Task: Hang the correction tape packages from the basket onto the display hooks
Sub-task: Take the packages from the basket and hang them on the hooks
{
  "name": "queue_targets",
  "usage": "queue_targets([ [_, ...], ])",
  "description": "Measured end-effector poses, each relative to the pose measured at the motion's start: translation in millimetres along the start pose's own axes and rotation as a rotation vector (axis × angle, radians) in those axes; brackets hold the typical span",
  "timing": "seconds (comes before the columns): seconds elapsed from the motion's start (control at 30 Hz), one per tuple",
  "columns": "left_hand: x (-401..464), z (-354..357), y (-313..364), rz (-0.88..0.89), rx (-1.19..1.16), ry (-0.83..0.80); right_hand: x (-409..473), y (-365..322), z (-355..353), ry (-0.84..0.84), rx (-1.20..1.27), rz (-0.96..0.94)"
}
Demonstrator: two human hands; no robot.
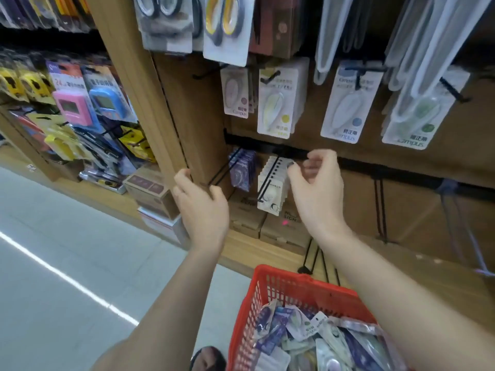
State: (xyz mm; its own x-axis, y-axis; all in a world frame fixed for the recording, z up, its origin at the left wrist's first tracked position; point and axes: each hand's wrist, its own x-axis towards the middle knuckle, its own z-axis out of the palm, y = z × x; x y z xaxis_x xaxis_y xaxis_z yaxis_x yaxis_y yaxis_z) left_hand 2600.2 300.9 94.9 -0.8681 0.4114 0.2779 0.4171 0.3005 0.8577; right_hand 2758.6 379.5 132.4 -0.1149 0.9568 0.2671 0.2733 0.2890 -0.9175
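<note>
A red basket (270, 286) at the bottom holds several correction tape packages (316, 341) in a loose heap. On the lower rail, a stack of white packages (270, 188) hangs on a black hook (265, 183). My right hand (316, 188) is at the back of that stack, thumb and curled fingers pinching the top of the rearmost white package. To the left, purple packages (242, 170) hang at the back of another hook (225, 167). My left hand (201, 204) grips that hook's front tip.
Above, Campus correction tapes (276, 103) and scissors (227, 25) hang on upper hooks. A wooden post (144, 103) stands left, with timers (72, 103) beyond it. Cardboard boxes (249, 220) sit on the wooden shelf (267, 253) under the hooks. An empty hook (380, 204) is at right.
</note>
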Motion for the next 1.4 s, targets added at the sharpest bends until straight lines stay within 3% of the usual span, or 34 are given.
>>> queue_targets([
  [0.1, -84, 21, -33, -0.060, 0.041, -0.166, -61, 41, -20, -0.010, 0.101, -0.023],
  [0.23, -176, 33, -83, 0.046, 0.221, -0.445, -132, 117, -41, -0.057, 0.066, 0.093],
  [0.37, -228, 45, -131, 0.092, 0.440, -0.838, -179, 207, -68, -0.155, -0.164, 0.352],
  [0.5, -248, 57, -172, -0.083, 0.626, -1.102, -209, 276, -93, -0.356, -0.428, 0.628],
  [0.67, -245, 63, -203, -0.331, 0.652, -1.125, -226, 301, -91, -0.632, -0.636, 0.637],
  [0.83, -231, 75, -211, -0.340, 0.628, -1.199, -238, 312, -92, -0.851, -0.831, 0.599],
  [1.17, -231, 98, -229, -0.258, 0.647, -1.207, -240, 321, -96, -0.882, -0.897, 0.547],
  [1.4, -229, 104, -229, -0.182, 0.692, -1.104, -243, 327, -110, -0.820, -0.982, 0.533],
])
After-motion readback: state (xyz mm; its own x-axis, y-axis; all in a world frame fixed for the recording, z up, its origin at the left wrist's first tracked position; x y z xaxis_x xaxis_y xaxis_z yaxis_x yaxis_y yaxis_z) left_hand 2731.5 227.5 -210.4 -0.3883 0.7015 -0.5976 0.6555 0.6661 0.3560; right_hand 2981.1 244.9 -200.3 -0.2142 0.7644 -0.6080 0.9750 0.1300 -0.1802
